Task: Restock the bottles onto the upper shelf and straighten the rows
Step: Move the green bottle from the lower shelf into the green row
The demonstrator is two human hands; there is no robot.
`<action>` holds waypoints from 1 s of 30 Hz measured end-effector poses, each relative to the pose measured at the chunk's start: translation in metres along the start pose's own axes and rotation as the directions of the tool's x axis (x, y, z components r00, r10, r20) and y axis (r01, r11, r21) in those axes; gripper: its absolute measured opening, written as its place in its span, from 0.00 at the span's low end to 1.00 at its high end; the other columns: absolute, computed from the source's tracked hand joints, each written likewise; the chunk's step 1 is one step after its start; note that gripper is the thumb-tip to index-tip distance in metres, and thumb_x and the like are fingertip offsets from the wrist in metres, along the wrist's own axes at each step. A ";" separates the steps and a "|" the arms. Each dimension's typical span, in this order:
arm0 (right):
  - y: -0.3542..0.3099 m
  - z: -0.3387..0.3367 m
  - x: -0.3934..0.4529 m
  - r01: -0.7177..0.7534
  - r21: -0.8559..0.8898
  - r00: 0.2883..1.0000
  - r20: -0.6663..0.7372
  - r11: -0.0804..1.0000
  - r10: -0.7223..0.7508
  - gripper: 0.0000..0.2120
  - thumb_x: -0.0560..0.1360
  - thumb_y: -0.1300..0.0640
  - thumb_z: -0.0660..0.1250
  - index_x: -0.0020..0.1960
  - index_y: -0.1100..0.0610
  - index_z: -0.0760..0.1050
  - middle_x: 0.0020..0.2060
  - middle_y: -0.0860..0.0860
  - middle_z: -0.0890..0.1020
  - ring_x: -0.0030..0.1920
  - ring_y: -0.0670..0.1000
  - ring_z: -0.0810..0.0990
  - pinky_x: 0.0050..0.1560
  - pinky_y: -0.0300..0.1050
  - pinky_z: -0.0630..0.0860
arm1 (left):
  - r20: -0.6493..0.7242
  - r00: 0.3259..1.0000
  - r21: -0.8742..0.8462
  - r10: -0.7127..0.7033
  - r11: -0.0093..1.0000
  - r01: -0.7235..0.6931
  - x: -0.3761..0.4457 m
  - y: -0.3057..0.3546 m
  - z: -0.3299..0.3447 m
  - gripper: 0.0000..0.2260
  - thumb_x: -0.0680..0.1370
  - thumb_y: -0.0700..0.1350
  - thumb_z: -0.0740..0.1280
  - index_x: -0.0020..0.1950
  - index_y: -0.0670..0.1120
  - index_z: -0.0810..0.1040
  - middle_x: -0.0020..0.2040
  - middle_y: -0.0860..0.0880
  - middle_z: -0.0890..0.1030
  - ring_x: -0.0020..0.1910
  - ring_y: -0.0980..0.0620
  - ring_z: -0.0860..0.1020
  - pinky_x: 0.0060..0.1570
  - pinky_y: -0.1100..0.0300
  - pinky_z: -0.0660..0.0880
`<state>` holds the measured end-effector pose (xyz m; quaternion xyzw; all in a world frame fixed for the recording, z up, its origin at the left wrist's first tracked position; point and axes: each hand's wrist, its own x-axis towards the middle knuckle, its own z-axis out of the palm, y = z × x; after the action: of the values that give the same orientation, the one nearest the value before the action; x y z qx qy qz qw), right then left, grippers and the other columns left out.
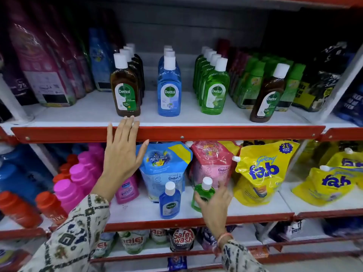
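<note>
Head view: upper shelf [196, 120] stocked w/ brown, blue, green Dettol rows. Left hand [122, 154] spread flat, empty, at shelf edge. Small green bottle [202, 193] on lower shelf, partly wrapped by right hand [215, 203]; small blue bottle [170, 203] beside.

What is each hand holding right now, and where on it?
The right hand wraps the body of the small green bottle on the lower shelf. The left hand holds nothing; its fingertips rest open on the upper shelf's edge.

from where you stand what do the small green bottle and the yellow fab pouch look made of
Small green bottle: likely clear tinted plastic, glossy; light passes through, with an opaque white cap. Yellow fab pouch: probably flexible plastic film, shiny; it creases and glints.
</note>
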<state>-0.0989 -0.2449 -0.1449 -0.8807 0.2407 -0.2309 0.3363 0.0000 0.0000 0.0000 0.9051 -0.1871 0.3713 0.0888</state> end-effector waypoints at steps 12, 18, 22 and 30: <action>-0.009 0.040 -0.012 -0.365 0.330 0.918 -0.026 0.871 0.395 0.38 0.65 0.46 0.78 0.65 0.66 0.67 0.56 0.62 0.77 0.57 0.63 0.77 0.56 0.58 0.77 | -0.100 0.994 -0.019 -0.043 0.999 0.041 -0.003 0.004 0.009 0.26 0.83 0.54 0.56 0.75 0.39 0.66 0.74 0.37 0.71 0.77 0.39 0.64 0.80 0.39 0.49; -0.002 0.025 -0.008 -0.281 0.309 0.951 -0.035 0.909 0.306 0.35 0.62 0.49 0.79 0.62 0.61 0.70 0.50 0.57 0.81 0.52 0.60 0.80 0.51 0.53 0.78 | -0.109 0.993 -0.008 -0.035 0.999 0.034 -0.003 0.002 0.011 0.26 0.83 0.54 0.56 0.76 0.39 0.66 0.74 0.37 0.71 0.76 0.39 0.64 0.79 0.39 0.50; -0.008 -0.010 0.000 -0.166 0.295 0.982 -0.041 0.941 0.186 0.39 0.59 0.43 0.78 0.65 0.55 0.70 0.49 0.52 0.83 0.49 0.56 0.81 0.49 0.50 0.79 | -0.120 0.992 -0.009 -0.046 0.999 0.046 -0.003 0.004 0.012 0.26 0.83 0.54 0.57 0.75 0.39 0.67 0.73 0.37 0.71 0.76 0.39 0.65 0.79 0.39 0.50; -0.063 -0.102 0.028 0.080 0.317 0.997 -0.041 0.945 -0.070 0.40 0.58 0.40 0.77 0.65 0.54 0.72 0.45 0.49 0.85 0.43 0.49 0.82 0.43 0.44 0.78 | -0.131 0.990 -0.022 -0.056 0.998 0.053 -0.002 0.004 0.015 0.26 0.83 0.54 0.57 0.75 0.39 0.68 0.73 0.37 0.72 0.76 0.39 0.65 0.80 0.40 0.49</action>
<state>-0.1181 -0.2685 -0.0260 -0.8199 0.1715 -0.2923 0.4614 0.0064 -0.0076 -0.0122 0.8826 -0.1594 0.4257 0.1196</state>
